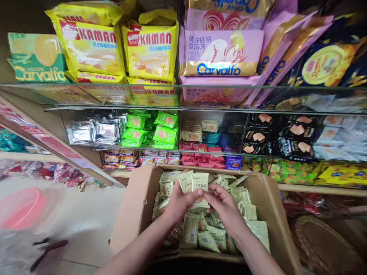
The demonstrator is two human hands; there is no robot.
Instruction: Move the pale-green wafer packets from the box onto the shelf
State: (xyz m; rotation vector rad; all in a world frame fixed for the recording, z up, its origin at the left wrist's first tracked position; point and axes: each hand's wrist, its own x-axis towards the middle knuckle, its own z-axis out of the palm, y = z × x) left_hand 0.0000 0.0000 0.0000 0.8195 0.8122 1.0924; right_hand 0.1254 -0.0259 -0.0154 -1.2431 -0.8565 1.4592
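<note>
My left hand (182, 204) is closed on small cream-coloured snack packets (185, 181), its thumb pressed across their lower part. From the other side, my right hand (222, 202) grips the front packet (200, 181) between thumb and fingers. Both hands are close together above an open cardboard box (129, 206). Loose packets of the same pale kind (216, 235) fill the box in a jumble, some lying flat and some on edge. How many packets sit behind the front ones in my hands is hidden.
A glass shelf (143, 95) above carries yellow wafer bags (94, 47) and pink cookie bags (223, 51). Below it lie green packets (164, 133), a stack of cream packets (192, 131) and black packets (258, 135). A pink basin (23, 208) is on the floor, left.
</note>
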